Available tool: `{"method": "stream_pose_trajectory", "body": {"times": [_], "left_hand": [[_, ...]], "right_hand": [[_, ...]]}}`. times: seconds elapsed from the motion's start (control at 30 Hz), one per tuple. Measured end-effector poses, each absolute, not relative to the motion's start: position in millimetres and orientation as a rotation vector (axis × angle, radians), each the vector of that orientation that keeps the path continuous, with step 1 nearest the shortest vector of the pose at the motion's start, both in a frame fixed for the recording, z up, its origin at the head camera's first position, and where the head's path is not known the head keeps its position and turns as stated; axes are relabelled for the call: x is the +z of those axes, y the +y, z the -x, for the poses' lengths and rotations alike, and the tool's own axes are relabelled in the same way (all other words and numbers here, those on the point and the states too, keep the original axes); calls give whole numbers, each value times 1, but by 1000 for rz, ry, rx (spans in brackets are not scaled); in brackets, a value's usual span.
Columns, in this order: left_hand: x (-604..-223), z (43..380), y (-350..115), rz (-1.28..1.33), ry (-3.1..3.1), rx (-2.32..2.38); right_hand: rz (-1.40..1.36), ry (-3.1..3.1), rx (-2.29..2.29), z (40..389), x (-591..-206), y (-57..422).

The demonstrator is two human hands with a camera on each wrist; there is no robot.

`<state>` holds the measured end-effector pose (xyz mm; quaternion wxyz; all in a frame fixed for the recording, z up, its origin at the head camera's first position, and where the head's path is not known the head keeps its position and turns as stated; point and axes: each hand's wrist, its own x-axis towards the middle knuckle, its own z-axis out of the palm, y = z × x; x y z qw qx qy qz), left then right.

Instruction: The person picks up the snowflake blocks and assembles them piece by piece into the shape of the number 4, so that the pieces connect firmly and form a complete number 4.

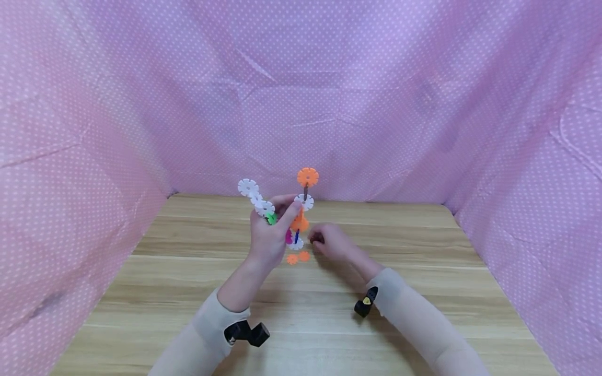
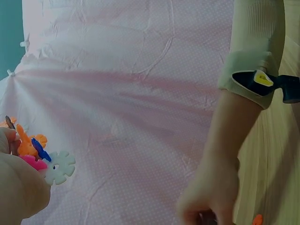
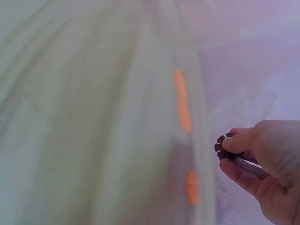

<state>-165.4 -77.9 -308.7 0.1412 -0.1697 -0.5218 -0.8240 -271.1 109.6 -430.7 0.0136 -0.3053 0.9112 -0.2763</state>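
Note:
My left hand (image 1: 269,237) grips a built-up piece of notched plastic snowflake discs, raised above the table. White discs (image 1: 248,187) branch off to its left, beside a green disc (image 1: 270,219). On its right side are an orange disc (image 1: 308,177) at the top, a brown one edge-on, more white and orange, a blue disc (image 2: 41,149) and a pink disc (image 2: 34,162). The palm and fingers hide the middle of the piece. Between thumb and fingertips, my right hand (image 1: 333,242) pinches a single brown snowflake disc (image 3: 224,147), seen clearly in the right wrist view.
Loose orange discs (image 1: 292,259) lie on the wooden table (image 1: 301,324) just below the built piece. Pink dotted cloth (image 1: 301,104) hangs around the table's back and sides. Each sleeve carries a black wrist camera (image 1: 246,332).

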Motion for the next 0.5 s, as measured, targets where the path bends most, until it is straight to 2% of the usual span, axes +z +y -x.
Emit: {"method": "stream_pose_trajectory", "body": {"times": [0.2,0.5], "left_hand": [[-307,167,-79,520,-1506,-2364],[-310,171,-79,529,-1523,-2361]], "right_hand": [[979,2880,-1045,267,-393,120],[1257,3055,-1288,249,-344,130]]}}
